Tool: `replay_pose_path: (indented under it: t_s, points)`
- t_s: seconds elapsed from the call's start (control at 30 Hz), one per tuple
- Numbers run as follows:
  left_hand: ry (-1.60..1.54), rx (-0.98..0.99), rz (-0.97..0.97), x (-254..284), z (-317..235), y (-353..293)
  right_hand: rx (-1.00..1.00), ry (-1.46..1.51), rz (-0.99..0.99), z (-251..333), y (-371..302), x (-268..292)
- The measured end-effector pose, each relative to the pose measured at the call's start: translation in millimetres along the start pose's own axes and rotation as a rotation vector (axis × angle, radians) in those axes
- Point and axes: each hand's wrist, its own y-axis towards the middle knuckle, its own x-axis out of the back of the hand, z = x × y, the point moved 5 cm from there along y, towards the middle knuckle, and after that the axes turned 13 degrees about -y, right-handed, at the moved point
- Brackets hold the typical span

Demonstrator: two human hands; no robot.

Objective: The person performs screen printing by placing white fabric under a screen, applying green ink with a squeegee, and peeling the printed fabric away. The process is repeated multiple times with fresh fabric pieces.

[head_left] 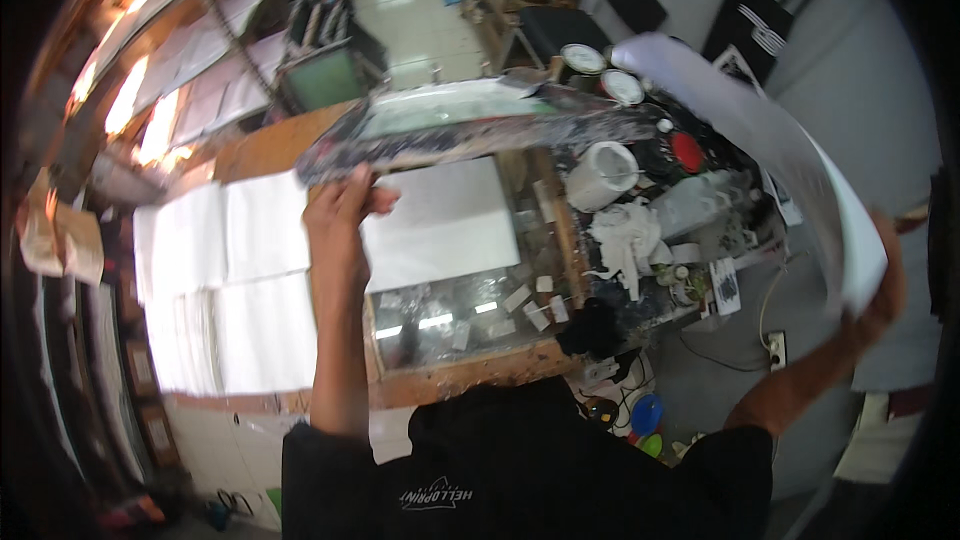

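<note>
My left hand is at the near left edge of a screen printing frame, its fingers closed on the ink-stained rim. The frame is tilted up, with a pale mesh in it. Below the frame a white sheet lies flat on the glass-topped printing table. Out to the far right, my right hand grips the lower end of a large white sheet, which bends in a long curve and is slightly blurred. Part of that hand is hidden behind the sheet.
Stacks of white paper lie left of the glass. On the right stand a white tub, open cans, a clear plastic container, a crumpled white rag and a black cloth. A grey wall borders the right side.
</note>
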Motion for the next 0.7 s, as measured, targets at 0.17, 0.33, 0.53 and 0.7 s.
replay_pose_path:
  t_s: [0.17,0.33,0.53,0.7]
  points:
    - [-0.043,0.052,0.141,-10.3,-12.5,24.0,0.103,-0.057,0.031,53.3,-1.2,3.2]
    - [0.073,0.025,0.203,-6.7,-25.9,50.2,-0.478,0.503,0.156,58.0,-2.9,-179.1]
    - [0.098,0.027,0.198,-15.6,-35.0,55.5,-0.707,0.839,0.765,146.3,-30.5,-449.4]
    - [0.179,0.011,0.131,-16.2,-43.0,49.1,-0.847,0.729,0.708,166.6,-37.1,-593.5]
